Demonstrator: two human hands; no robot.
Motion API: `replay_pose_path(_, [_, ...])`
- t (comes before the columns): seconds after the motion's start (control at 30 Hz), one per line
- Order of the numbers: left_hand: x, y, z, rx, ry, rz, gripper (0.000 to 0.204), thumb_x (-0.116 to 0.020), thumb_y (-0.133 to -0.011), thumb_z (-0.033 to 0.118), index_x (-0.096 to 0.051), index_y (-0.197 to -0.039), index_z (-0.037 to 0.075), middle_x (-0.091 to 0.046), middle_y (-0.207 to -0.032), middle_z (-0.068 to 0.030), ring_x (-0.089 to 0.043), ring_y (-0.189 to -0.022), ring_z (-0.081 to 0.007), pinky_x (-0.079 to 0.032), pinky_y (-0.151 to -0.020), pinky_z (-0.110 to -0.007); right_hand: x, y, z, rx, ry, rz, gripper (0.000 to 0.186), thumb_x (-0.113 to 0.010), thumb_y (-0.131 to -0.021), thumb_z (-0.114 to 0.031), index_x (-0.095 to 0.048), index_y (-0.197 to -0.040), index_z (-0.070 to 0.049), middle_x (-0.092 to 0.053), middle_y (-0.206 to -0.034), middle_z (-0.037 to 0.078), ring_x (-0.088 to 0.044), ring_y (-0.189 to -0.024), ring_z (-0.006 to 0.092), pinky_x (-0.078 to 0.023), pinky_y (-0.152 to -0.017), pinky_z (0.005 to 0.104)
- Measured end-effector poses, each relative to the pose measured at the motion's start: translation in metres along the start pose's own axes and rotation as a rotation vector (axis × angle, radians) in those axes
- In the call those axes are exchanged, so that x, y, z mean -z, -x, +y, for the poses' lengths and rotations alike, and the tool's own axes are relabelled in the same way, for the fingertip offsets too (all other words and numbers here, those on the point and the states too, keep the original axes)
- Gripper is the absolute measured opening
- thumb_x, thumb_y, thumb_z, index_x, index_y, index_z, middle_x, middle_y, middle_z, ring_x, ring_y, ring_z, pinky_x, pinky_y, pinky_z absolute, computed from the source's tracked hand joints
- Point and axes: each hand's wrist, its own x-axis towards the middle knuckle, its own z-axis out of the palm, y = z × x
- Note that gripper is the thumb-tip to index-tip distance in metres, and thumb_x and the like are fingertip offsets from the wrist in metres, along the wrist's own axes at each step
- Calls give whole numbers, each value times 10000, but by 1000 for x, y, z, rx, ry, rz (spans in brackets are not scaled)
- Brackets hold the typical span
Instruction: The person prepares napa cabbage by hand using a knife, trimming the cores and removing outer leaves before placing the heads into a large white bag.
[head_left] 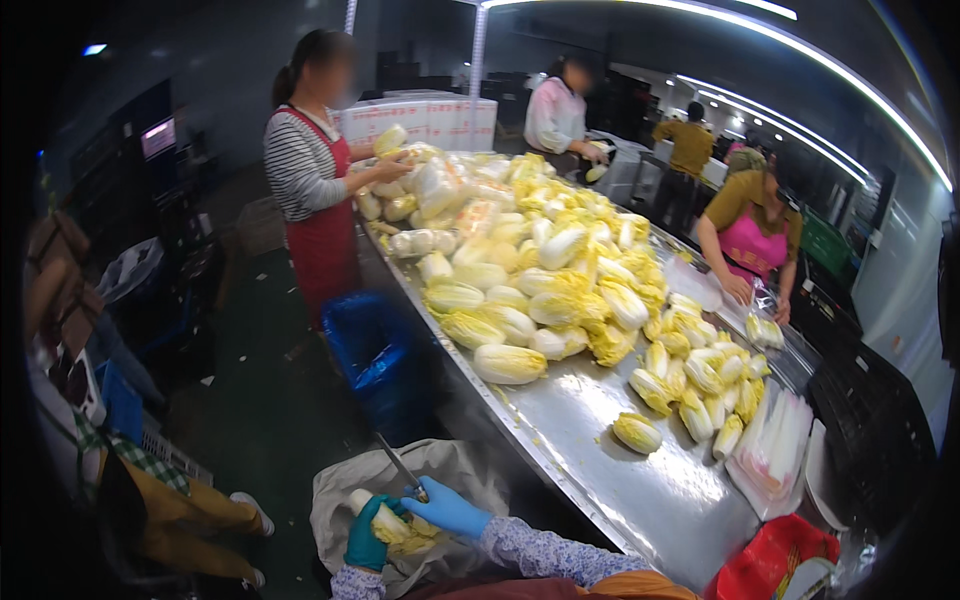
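Note:
My left hand [366, 542], in a teal glove, is wrapped round a small napa cabbage [388, 526] with a white stem end and yellow leaves. Closed on the handle of a knife [395, 460] is my right hand [447, 507], in a light blue glove; the blade points up and away from me. Both hands are close together above an open pale sack [335, 490], where some loose yellow leaves show under the cabbage. To the right, a big heap of napa cabbages [530, 290] covers much of the metal table [560, 420].
A single cabbage [637, 433] lies near smaller cabbages [700, 385]. Clear plastic bags [772, 440] and a red bag [775, 560] are at the right. A blue-lined bin [370, 345] stands left of the table. Co-workers stand round it; one in a red apron [320, 230] holds a cabbage.

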Motion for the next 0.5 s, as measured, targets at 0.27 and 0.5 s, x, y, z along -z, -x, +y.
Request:
replay_pose_path(0.27, [-55,28,-15,-843,-1552,-395,662,-809,-650,220,-533,-1219,25,-571,-1204,-185,-558,-1117,-357,-467,-931,-415,16,24,11,278,940,158,113,-557,-822,-174,-575,-883,-82,-600,-826,126,-624,-738,309,-489,-634,426])
replay_pose_path(0.5, [-47,18,-32,-753,-1565,-515,637,-792,-654,194,-537,-1217,41,-588,-1184,-174,-581,-1091,-325,-476,-921,-394,38,61,-15,344,1031,173,50,-583,-748,-127,-607,-787,-105,-599,-776,93,-605,-740,273,-468,-698,382])
